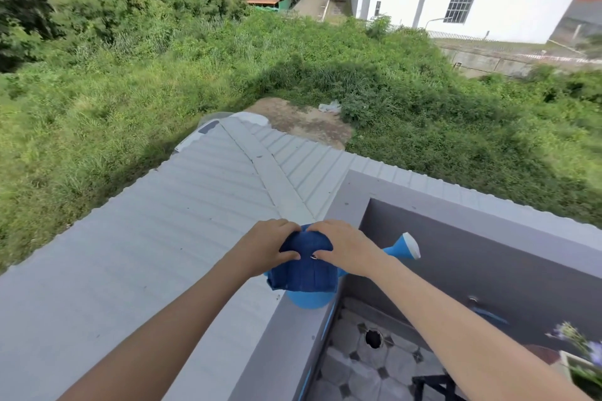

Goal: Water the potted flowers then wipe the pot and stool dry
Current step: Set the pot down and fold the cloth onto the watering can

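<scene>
Blue folded cloth (pixel 304 265), bearing no readable writing, is pinched by left hand (pixel 268 246) and right hand (pixel 347 251) over the watering can (pixel 402 249).

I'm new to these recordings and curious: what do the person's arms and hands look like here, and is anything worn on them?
Both arms are bare as far as the view shows, with no sleeves, gloves or wristwatch. The left hand shows no jewellery. The right hand has a small shiny glint at one finger, perhaps a ring, too small to tell. No cables or markings show.
</scene>
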